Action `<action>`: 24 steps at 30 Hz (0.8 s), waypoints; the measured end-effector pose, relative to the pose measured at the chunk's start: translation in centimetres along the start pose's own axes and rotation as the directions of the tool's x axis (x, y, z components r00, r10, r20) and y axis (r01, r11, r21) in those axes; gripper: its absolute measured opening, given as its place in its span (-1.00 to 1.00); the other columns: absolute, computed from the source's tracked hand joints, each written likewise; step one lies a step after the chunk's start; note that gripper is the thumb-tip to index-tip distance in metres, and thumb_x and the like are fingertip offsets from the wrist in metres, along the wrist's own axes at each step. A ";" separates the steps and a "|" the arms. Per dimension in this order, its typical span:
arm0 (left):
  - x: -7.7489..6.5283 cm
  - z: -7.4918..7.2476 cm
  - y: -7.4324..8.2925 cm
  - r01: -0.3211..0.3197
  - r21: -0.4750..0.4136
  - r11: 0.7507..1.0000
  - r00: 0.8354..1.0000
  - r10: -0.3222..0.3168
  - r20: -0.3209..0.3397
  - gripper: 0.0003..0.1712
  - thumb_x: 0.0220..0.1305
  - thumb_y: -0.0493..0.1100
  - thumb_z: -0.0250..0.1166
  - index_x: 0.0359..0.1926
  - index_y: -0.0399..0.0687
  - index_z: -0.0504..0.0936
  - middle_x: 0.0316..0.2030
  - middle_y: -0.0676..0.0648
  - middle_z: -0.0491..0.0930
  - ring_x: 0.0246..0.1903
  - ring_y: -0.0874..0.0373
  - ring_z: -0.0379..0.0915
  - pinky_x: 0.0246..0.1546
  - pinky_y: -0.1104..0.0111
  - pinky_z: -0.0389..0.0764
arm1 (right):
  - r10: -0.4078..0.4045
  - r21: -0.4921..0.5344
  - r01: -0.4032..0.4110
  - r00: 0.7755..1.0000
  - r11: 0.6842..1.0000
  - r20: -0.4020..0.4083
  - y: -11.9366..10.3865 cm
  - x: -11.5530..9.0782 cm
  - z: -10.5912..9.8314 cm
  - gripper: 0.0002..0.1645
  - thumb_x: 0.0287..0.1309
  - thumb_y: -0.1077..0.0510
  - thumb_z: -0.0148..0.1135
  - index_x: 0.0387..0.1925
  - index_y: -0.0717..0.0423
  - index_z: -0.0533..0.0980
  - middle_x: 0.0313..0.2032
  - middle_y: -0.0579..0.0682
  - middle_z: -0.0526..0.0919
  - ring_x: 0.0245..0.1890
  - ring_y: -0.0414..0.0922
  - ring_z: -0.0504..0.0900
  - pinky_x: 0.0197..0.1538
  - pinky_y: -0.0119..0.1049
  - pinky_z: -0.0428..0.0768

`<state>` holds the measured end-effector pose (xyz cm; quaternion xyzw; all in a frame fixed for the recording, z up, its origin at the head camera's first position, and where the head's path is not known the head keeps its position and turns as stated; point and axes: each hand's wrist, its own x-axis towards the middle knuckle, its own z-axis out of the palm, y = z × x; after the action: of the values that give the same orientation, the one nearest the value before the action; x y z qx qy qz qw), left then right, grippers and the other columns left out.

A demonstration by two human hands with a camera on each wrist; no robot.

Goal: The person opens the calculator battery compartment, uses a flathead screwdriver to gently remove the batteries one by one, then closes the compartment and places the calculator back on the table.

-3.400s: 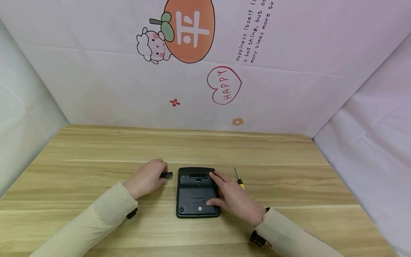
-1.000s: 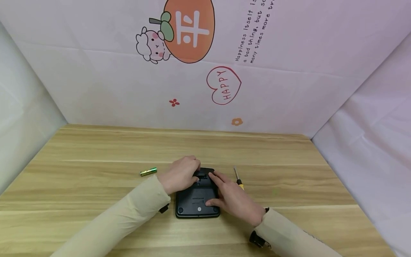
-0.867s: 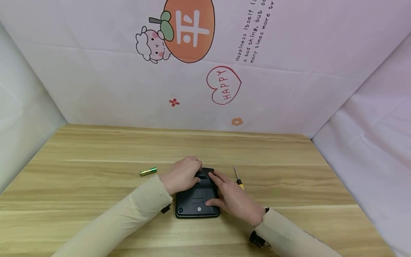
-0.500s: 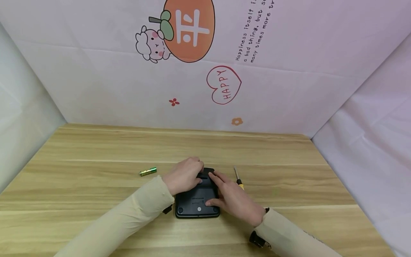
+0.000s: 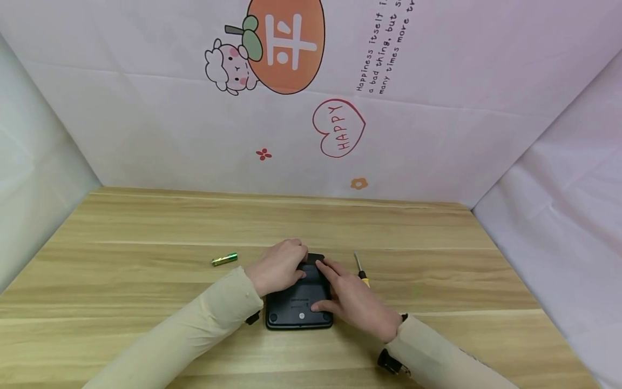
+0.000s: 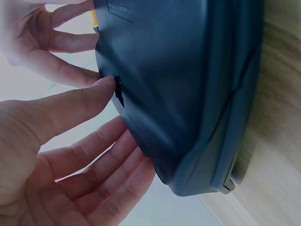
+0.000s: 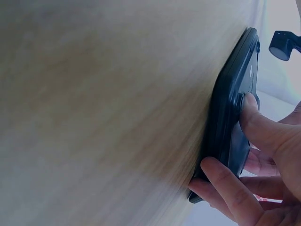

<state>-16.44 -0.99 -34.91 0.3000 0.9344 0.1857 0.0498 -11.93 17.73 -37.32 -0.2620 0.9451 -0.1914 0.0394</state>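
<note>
A black desktop calculator (image 5: 291, 310) lies face down on the wooden table, its rubber feet and a small round sticker showing. Across its upper back, my left hand (image 5: 278, 268) pinches at the black battery cover (image 5: 311, 268), which now spans the compartment opening. In the left wrist view the thumb (image 6: 96, 96) touches the small dark latch slot, while the other fingers reach over the far edge. My right hand (image 5: 358, 302) grips the calculator's right side, thumb on the back and fingers along the edge. Part of the cover is hidden by my left hand.
A green and gold battery (image 5: 224, 260) lies on the table to the left of the calculator. To the right, behind my right hand, is a screwdriver (image 5: 360, 268) with a yellow and black handle. A printed white cloth (image 5: 194, 140) stands behind the table (image 5: 160, 227).
My left hand has moved right from beside the battery to the calculator, bringing the black cover onto the compartment and then sliding slightly right. The battery is uncovered from view. My right hand stays put.
</note>
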 end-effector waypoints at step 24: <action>0.1 -0.2 -0.5 -0.036 -0.035 0.999 0.999 0.036 0.017 -0.88 0.15 -0.34 0.35 -0.25 -0.22 0.62 -0.31 -0.10 0.55 -0.35 0.09 0.50 -0.30 0.26 0.58 | 0.021 -0.006 -0.021 1.000 1.000 0.001 0.0 0.1 0.0 -0.06 0.02 -0.11 0.39 0.33 0.26 0.28 0.28 0.30 0.34 -0.54 -0.41 0.41 -0.23 -0.35 0.57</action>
<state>-16.81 -1.33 -34.92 0.3175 0.9250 0.2000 0.0596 -11.96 17.65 -37.32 -0.2524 0.9483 -0.1881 0.0410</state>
